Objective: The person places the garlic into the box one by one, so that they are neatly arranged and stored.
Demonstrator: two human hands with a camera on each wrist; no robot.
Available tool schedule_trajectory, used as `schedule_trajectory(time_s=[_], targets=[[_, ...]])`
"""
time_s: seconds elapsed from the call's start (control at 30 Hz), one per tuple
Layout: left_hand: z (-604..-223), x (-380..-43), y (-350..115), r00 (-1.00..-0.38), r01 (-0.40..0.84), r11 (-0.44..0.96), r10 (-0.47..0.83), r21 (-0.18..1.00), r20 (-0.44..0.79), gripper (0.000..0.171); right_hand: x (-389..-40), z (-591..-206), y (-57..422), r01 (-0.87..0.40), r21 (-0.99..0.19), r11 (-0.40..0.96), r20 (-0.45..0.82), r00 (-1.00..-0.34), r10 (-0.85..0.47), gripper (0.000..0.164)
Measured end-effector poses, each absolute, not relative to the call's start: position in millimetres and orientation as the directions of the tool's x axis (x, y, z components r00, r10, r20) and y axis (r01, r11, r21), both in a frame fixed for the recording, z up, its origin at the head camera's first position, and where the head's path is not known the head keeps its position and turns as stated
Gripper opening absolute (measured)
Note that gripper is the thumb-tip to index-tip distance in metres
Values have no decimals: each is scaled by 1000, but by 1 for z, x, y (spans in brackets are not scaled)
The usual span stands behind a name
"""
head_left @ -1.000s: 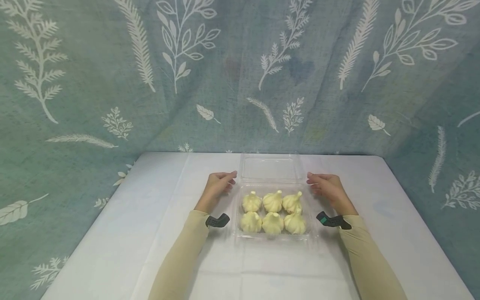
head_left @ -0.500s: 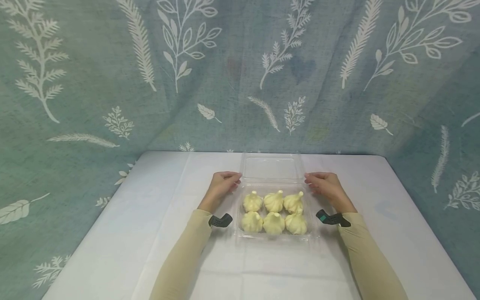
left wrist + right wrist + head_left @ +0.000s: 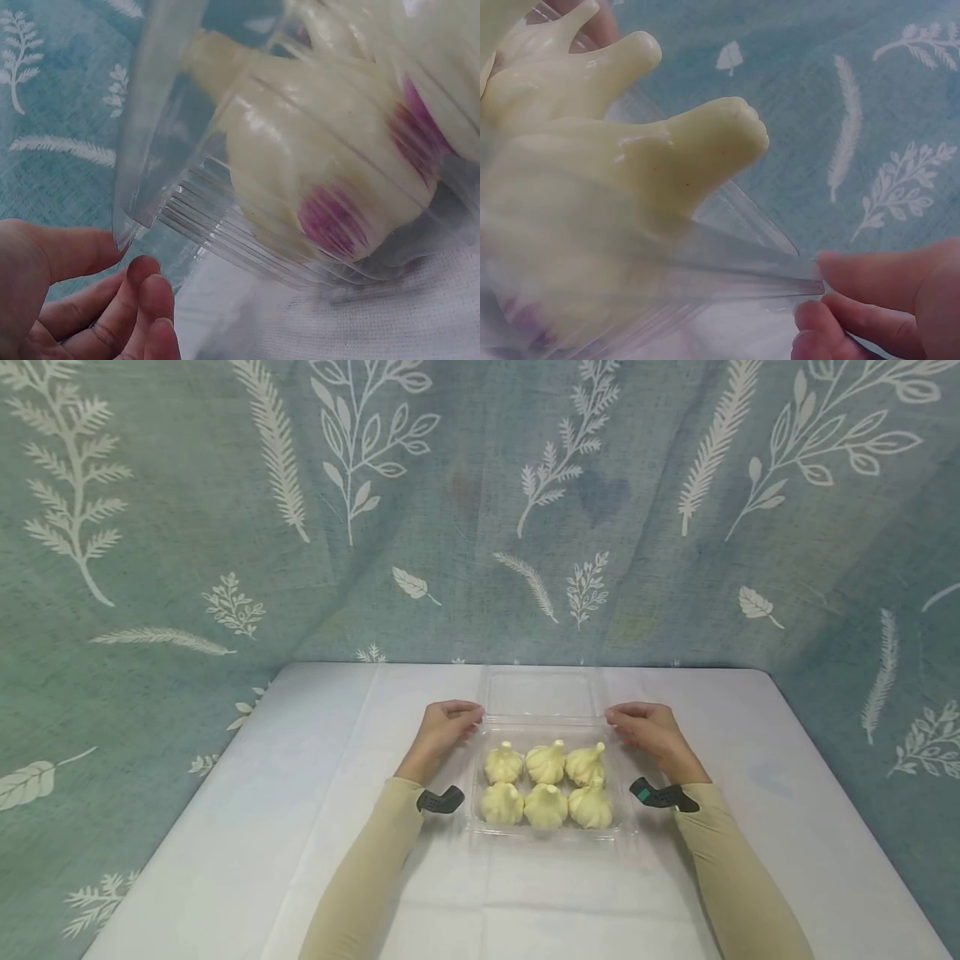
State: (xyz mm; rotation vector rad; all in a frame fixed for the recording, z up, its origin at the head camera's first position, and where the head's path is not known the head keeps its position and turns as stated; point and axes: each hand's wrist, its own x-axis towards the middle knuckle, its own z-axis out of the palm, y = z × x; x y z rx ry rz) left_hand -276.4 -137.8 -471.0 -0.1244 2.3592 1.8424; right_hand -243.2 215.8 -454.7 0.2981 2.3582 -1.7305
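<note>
A clear plastic clamshell container [image 3: 550, 837] stands on the white table, its lid [image 3: 543, 693] folded back toward the wall. Inside sit two rows of pale garlic bulbs [image 3: 546, 806], several in all, with stems pointing up; purple patches show low on one bulb [image 3: 330, 150] in the left wrist view. My left hand [image 3: 444, 732] pinches the rim at the back left corner, thumb on the edge and fingertips just under it. At the back right corner my right hand [image 3: 651, 731] grips the rim between thumb [image 3: 870, 277] and fingers.
A white cloth [image 3: 225, 852] covers the table. Behind it and at both sides hangs a blue-green fabric [image 3: 465, 485] with white leaf prints. The opened lid reaches nearly to the table's back edge. Dark bands [image 3: 441, 800] sit on both wrists.
Both hands have closed in from the sides, the left moving right and the right slightly left, and now hold the container's back corners. The garlic bulbs stay in place.
</note>
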Motion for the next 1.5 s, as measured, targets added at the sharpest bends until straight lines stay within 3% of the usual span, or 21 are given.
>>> schedule_trajectory(time_s=[0.7,1.2,1.5], targets=[[-464,-276,-144,-991,-59,266,96,962,-88,29,-238,-452,218,141,-966,216,-139,-990,25,37],[-452,-272,-146,-991,126,358,92,925,99,34,-235,-451,222,8,-973,233,-12,-1000,-15,26],[-445,-274,-141,-975,223,376,63,899,215,28,-232,-451,226,-27,-946,323,20,-1000,-24,36]])
